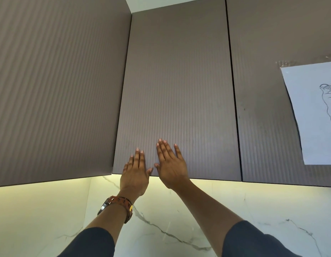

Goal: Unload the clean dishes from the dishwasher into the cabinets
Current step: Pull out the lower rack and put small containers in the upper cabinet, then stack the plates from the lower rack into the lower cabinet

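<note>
– Cabinet door (179,80): where is it sitting in this kitchen corner?
– It is hanging overhead at mid-frame and lying flush in its row.

– What are the hands doing?
– Nearest the camera, a dark left sleeve (92,243) and right sleeve (253,242) are extending upward over a lit marble wall (198,206). A brown bracelet (122,204) is circling the left wrist. Beyond it, the left hand (135,173) and right hand (170,164) are lying side by side, palms flat against the lower part of the door. Their thumbs are nearly meeting just above its bottom edge. The fingers (137,156) are stretching straight and slightly spread, gripping nothing.

– And farther off?
– A ribbed left-wall cabinet (55,80) is flanking the door on one side and a neighbouring door (272,43) on the other. A sheet of paper (316,117) with a line drawing is hanging on that neighbour under clear tape (305,60), running out of frame at the right.
</note>
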The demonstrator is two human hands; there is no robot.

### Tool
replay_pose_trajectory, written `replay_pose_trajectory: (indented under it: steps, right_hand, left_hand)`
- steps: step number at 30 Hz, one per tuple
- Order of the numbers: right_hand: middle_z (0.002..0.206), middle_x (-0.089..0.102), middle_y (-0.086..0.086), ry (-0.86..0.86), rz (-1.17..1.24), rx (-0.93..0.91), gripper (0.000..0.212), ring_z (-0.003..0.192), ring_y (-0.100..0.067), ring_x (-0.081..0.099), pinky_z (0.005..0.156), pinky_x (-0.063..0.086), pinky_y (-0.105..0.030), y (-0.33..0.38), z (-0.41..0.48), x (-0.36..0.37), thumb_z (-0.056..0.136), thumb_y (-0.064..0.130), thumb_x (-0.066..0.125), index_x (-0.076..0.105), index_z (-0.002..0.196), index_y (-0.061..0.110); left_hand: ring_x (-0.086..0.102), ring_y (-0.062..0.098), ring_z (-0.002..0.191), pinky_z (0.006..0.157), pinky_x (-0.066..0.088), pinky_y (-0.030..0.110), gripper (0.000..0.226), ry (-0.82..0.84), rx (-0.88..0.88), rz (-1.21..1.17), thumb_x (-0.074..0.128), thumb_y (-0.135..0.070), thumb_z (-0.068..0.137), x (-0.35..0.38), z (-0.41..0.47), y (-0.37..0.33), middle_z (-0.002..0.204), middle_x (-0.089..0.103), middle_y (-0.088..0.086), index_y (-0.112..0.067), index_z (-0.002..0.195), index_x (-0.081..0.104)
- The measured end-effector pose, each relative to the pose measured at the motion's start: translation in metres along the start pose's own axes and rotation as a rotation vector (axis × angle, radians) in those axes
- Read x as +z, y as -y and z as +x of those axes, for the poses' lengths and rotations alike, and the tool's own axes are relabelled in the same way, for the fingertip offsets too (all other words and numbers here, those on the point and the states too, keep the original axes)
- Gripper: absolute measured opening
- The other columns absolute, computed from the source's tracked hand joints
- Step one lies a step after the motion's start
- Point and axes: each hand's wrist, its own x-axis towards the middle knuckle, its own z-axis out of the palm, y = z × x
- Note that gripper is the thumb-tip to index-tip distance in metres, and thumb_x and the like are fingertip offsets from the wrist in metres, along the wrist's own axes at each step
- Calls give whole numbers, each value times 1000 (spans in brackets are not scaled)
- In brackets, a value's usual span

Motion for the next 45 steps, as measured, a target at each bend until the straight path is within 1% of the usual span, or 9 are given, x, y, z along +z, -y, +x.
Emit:
replay_pose_trajectory:
  steps: [6, 14, 19, 22, 28, 32, 37, 41, 45]
  right_hand:
    - [158, -18, -5, 57, -14, -20, 62, 145, -21, -18, 113, -18, -38, -9, -16, -11, 101, 41, 11, -14, 148, 10]
    - [159, -8, -6, 160, -112, 122, 61, 147, -18, -9, 117, -9, -40, -87, -102, -68, 102, 36, 18, -6, 150, 8]
    - [160, -4, -5, 207, -236, 259, 63, 148, -17, -5, 118, -7, -40, -149, -181, -143, 100, 43, 18, -2, 150, 9]
    - [160, -3, -5, 232, -336, 334, 64, 148, -16, -4, 118, -5, -40, -185, -238, -204, 100, 41, 21, -2, 150, 9]
    - [160, -3, -5, 300, -476, 495, 64, 148, -18, -3, 119, -2, -41, -236, -366, -337, 100, 39, 24, -2, 150, 8]
    - [160, -5, -4, 397, -558, 608, 65, 148, -17, -4, 119, -2, -41, -257, -476, -411, 100, 41, 23, -3, 150, 9]
    - [160, -4, -4, 520, -540, 778, 64, 148, -19, -5, 120, -2, -42, -268, -609, -478, 100, 42, 23, -1, 151, 11]
    - [160, -3, -4, 613, -573, 893, 65, 148, -18, -4, 119, -1, -42, -278, -708, -505, 99, 42, 24, 0, 151, 11]
    - [160, -3, -4, 696, -544, 1004, 66, 148, -18, -3, 120, 1, -42, -284, -793, -510, 99, 42, 26, -1, 150, 10]
  left_hand:
    - [-3, 24, 148, 119, 3, 34, 66, -50, 10, -34, 16, -46, 99, -3, -11, -18, 159, -9, 8, -11, 150, -7]
    - [12, 31, 146, 119, 15, 39, 64, -92, 162, -165, 29, -33, 100, -29, -54, -122, 158, 3, 19, -1, 149, 4]
    - [13, 33, 145, 117, 15, 41, 68, -84, 323, -300, 34, -36, 98, -74, -102, -221, 157, 5, 20, -1, 149, 7]
    - [12, 33, 146, 117, 14, 41, 68, -72, 421, -355, 32, -39, 99, -106, -144, -282, 157, 4, 20, -3, 149, 6]
    - [11, 34, 146, 118, 13, 41, 68, -79, 553, -521, 37, -33, 99, -168, -244, -388, 157, 2, 21, -4, 150, 3]
    - [10, 34, 146, 118, 13, 41, 67, 22, 628, -642, 33, -38, 99, -197, -338, -469, 157, 2, 21, -6, 150, 3]
    - [11, 34, 146, 118, 15, 40, 69, 190, 771, -767, 35, -39, 98, -225, -460, -565, 157, 2, 21, -8, 150, 2]
    - [16, 35, 144, 117, 19, 40, 69, 326, 868, -815, 34, -40, 98, -228, -554, -626, 157, 5, 22, -8, 150, 3]
    - [15, 33, 145, 117, 19, 39, 69, 472, 946, -808, 36, -37, 98, -203, -638, -662, 157, 5, 21, -9, 150, 1]
